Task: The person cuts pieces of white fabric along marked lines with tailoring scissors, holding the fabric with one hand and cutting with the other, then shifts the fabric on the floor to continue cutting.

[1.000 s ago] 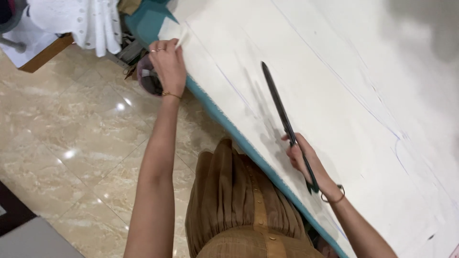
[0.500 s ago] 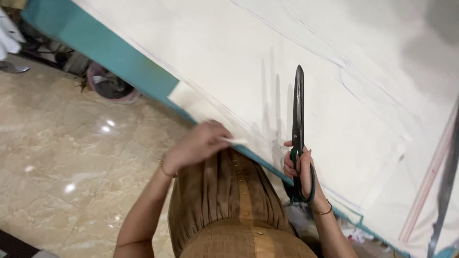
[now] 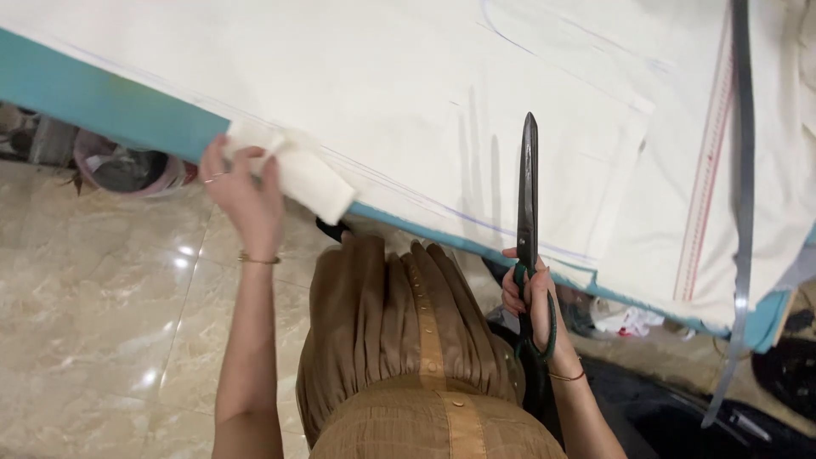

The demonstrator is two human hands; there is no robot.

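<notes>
My left hand (image 3: 240,194) grips a folded flap of white fabric (image 3: 299,172) that hangs over the teal table edge (image 3: 110,106). My right hand (image 3: 529,302) holds large dark scissors (image 3: 528,200) by their green handles. The blades are together and lie flat on the white fabric sheet (image 3: 408,93), pointing away from me. Thin blue pattern lines run across the sheet near the table edge.
A long metal ruler (image 3: 741,161) lies along the right side of the table beside a red-marked fabric border (image 3: 707,170). A round basket (image 3: 127,167) stands on the marble floor (image 3: 93,323) under the table. My brown pleated garment (image 3: 408,340) fills the lower middle.
My left hand moved left along the table edge and took hold of the fabric flap. The view shifted right. The scissors stayed flat in my right hand.
</notes>
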